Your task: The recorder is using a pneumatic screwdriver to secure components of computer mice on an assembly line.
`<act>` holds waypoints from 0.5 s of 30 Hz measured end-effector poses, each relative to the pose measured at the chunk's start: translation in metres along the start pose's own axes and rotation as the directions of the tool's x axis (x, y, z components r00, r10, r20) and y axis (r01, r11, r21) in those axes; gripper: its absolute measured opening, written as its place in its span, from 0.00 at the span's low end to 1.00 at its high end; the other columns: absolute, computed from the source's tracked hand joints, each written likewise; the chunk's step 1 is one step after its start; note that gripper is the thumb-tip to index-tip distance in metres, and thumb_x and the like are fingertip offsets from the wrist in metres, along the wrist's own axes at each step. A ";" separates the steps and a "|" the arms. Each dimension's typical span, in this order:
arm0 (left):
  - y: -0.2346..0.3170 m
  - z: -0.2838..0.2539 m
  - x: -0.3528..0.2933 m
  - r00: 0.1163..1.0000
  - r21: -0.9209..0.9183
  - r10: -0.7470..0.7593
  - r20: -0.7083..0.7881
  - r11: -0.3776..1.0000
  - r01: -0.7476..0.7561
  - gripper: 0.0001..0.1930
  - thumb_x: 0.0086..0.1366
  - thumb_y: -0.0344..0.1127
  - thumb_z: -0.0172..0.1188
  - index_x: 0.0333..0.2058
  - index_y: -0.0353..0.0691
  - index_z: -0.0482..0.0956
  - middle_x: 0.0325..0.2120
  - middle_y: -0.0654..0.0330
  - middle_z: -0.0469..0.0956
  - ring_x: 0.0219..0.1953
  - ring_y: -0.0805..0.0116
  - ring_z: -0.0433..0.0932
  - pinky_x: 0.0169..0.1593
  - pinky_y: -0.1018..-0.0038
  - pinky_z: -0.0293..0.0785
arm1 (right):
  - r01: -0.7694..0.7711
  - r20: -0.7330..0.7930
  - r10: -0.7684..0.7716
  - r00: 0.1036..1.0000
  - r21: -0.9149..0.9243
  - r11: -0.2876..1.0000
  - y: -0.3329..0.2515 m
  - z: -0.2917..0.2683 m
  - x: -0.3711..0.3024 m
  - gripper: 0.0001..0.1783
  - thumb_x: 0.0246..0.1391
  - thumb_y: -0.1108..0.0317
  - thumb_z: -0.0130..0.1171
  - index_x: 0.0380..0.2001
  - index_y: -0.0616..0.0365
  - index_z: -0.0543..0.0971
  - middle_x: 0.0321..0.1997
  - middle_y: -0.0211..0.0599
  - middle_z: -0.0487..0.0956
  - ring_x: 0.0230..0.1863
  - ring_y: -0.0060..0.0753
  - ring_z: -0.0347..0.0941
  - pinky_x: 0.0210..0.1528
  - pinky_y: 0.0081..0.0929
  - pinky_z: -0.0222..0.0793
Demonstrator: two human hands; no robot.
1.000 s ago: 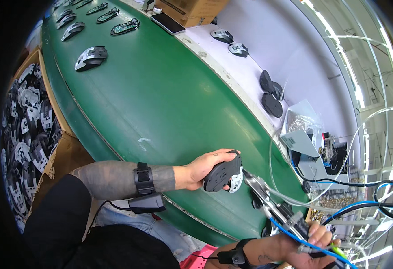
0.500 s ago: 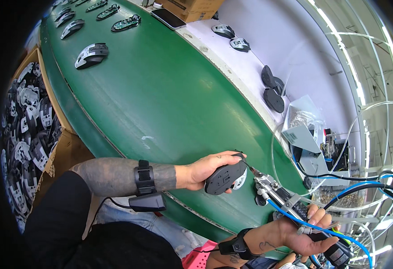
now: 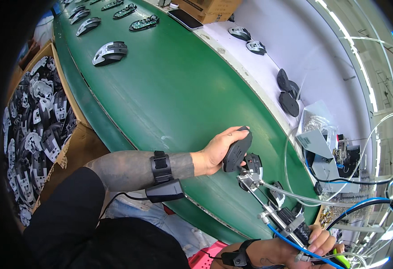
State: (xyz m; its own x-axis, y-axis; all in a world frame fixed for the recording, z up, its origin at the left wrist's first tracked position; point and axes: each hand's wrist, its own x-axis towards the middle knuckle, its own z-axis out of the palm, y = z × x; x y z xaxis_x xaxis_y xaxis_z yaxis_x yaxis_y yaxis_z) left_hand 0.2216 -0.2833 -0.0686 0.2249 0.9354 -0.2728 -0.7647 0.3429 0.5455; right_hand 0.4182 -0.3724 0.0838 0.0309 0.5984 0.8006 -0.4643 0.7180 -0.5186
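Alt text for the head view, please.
The left hand holds a dark mouse shell over a green conveyor belt, while the right hand points a powered screwdriver at it. A cardboard box of mouse parts stands at left.

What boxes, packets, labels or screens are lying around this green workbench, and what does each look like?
Open cardboard box: left of the belt, brown, heaped with black and white mouse shells.
Cardboard carton: top edge, brown, rectangular.
Phone: far belt edge, flat, dark screen.
Clear plastic bag: right side, on the white ledge, with a white label.
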 end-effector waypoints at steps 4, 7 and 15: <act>0.000 -0.003 -0.001 0.993 -0.190 -0.001 0.119 0.982 0.024 0.21 0.66 0.45 0.51 0.56 0.48 0.65 0.41 0.60 0.70 0.37 0.67 0.75 0.38 0.65 0.80 | -0.072 -0.024 0.073 0.997 0.039 0.997 0.014 0.008 -0.010 0.26 0.61 0.46 0.46 0.50 0.57 0.70 0.27 0.36 0.70 0.25 0.32 0.65 0.32 0.33 0.59; -0.001 -0.002 -0.001 0.984 -0.219 0.010 0.176 0.975 0.029 0.20 0.67 0.44 0.50 0.55 0.47 0.65 0.42 0.59 0.69 0.36 0.67 0.75 0.39 0.64 0.80 | -0.059 -0.044 0.060 0.997 0.016 0.998 0.017 0.010 -0.012 0.26 0.61 0.46 0.46 0.51 0.56 0.70 0.27 0.36 0.70 0.25 0.32 0.65 0.32 0.33 0.59; 0.000 0.000 -0.005 0.969 -0.186 0.055 0.241 0.982 -0.009 0.21 0.67 0.43 0.48 0.56 0.44 0.63 0.43 0.58 0.68 0.37 0.65 0.75 0.39 0.63 0.80 | -0.091 -0.020 0.092 0.996 0.078 0.993 0.018 0.015 -0.010 0.26 0.61 0.47 0.47 0.50 0.58 0.70 0.27 0.37 0.71 0.26 0.34 0.67 0.33 0.34 0.59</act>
State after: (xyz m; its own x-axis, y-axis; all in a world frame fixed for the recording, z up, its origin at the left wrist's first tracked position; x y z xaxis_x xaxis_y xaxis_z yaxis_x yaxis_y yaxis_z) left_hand 0.2205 -0.2880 -0.0677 0.3212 0.9460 -0.0437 -0.8660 0.3120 0.3908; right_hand 0.3966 -0.3710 0.0706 0.0053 0.6690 0.7433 -0.5331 0.6307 -0.5639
